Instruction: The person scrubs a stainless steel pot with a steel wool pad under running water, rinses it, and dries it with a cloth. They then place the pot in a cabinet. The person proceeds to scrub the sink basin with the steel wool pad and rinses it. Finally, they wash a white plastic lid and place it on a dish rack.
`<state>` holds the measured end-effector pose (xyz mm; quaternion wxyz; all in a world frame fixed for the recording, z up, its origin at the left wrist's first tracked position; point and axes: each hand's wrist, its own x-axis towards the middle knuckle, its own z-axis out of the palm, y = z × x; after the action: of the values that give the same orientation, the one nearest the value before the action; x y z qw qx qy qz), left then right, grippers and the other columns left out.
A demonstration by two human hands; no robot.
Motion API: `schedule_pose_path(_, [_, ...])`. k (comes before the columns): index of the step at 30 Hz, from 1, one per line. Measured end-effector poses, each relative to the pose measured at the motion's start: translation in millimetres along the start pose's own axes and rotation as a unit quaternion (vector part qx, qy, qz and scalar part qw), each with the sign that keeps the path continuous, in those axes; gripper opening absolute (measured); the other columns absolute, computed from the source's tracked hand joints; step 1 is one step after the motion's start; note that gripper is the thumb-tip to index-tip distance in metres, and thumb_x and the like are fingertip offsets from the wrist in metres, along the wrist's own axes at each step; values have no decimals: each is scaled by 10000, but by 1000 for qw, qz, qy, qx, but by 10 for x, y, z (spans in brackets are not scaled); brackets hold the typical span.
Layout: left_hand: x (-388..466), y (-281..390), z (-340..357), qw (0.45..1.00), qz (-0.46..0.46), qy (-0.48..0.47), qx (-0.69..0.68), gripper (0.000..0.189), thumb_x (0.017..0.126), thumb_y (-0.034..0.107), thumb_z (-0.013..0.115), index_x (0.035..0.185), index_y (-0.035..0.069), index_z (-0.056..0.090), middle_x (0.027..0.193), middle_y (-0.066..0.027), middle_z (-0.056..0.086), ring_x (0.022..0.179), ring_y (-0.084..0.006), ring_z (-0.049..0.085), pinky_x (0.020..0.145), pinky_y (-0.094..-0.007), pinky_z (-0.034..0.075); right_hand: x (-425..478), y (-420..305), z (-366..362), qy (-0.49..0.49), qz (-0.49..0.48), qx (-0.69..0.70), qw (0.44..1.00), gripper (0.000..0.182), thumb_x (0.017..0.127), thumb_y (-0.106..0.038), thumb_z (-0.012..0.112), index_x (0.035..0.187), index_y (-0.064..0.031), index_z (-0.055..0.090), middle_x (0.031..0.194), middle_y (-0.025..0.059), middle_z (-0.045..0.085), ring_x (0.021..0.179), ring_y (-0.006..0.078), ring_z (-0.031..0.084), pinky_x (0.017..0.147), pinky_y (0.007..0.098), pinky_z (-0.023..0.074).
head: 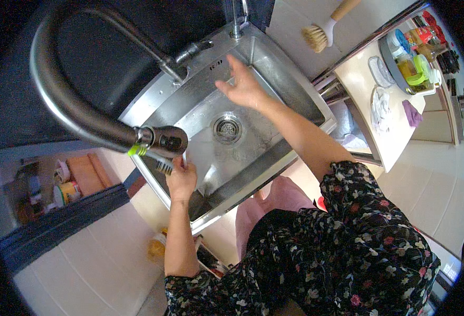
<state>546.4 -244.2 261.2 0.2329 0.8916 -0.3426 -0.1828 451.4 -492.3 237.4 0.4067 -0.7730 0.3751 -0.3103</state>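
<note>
My left hand (182, 181) is at the left side of a stainless steel sink (251, 138), just below the spray head (170, 140) of a gooseneck faucet. Its fingers close around the near end of a small cleaning brush (163, 165), which has dark bristles and a bright green far end. The spray head partly hides the fingertips and the brush. Over the back right of the basin, my right hand (242, 87) hangs with thumb and fingers apart, holding nothing. Between the hands, the drain strainer (227, 129) shows in the wet sink floor.
A wooden-handled scrub brush (323, 31) lies on the counter behind the sink's right side. At right, a white worktop (394, 136) bears a crumpled white cloth (381, 108), a purple cloth (412, 113) and a rack of bottles (407, 65). A second tap (236, 29) stands at the sink's back corner.
</note>
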Motion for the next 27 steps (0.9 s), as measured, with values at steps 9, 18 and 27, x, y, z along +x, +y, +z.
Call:
schedule_pose_path(9, [-478,-179,-181,990,91,106,-2,190,694,-7,549,874,25,601,815,-161,578,737,-303,568,656,-331,464,231,-644,-88,-43,-95,-70,992,428,772,-243,550,1159,-78,472,1210,152,443,755,206,535,712,311,441])
schedule_pose_path(18, [-771,-144,74,952,265,156,-3,322,604,-72,524,894,60,569,917,-124,547,847,-293,551,753,-358,466,-1323,-549,-341,-349,-274,-230,866,667,687,-82,580,1285,-185,303,1275,163,334,1159,318,337,937,436,312])
schedule_pose_path(27, [-798,531,-247,959,280,40,9,534,739,192,626,1225,150,409,1223,-251,345,1096,-382,400,912,-433,349,-1217,-478,-971,-159,-300,-303,890,455,736,-103,477,1183,-178,440,1096,165,508,1010,314,494,804,385,439])
